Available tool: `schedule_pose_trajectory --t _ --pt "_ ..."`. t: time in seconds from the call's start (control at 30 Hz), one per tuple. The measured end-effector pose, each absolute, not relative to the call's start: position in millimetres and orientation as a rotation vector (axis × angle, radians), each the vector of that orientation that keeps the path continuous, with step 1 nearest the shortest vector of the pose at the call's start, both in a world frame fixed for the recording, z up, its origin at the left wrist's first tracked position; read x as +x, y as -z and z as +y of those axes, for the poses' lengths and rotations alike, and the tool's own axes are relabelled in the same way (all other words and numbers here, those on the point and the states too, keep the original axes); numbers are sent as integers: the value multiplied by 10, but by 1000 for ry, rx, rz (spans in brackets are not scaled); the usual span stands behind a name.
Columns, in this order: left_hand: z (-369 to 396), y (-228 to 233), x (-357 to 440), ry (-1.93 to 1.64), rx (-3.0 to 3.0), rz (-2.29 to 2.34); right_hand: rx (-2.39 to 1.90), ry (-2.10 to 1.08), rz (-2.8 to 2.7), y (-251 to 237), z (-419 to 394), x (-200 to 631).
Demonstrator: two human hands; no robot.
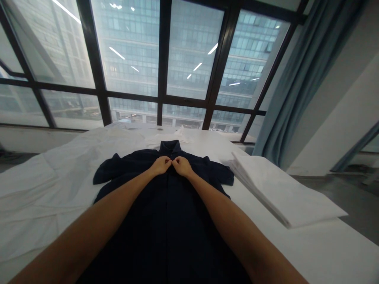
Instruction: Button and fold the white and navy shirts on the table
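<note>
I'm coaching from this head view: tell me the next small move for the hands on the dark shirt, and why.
Probably finish fastening the top of the placket: the left hand and right hand pinch together just below the collar of the dark navy short-sleeved shirt, which lies flat, front up, on the white sheet-covered table. Whether a button is through cannot be told.

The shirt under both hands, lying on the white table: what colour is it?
The short-sleeved collared shirt is plain dark navy, almost black, with no visible pattern; the head view shows it.
</note>
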State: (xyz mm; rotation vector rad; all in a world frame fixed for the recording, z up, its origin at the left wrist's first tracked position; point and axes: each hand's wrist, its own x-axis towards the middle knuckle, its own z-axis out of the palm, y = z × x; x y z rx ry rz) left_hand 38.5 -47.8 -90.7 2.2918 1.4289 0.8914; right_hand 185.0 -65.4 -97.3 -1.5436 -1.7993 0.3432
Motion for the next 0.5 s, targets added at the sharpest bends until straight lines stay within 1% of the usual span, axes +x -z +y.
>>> schedule_pose_trajectory --t 0.2,0.27,0.33,0.43,0.5 --pt "-460 956 374 -908 2304 1425 -1408 -686 -1830 966 -582 1942" --pt "-505 974 377 -932 2311 1446 -1396 -729 -1875 965 -580 1948" --pt "-571 975 378 -934 2318 1516 -1423 -632 -1891 953 -592 1938" --pt "-650 906 317 -867 2410 1671 -1524 -311 -1834 873 -636 1968" --pt "-652 812 183 -748 2512 1749 -1635 -138 -1829 776 -678 2077"
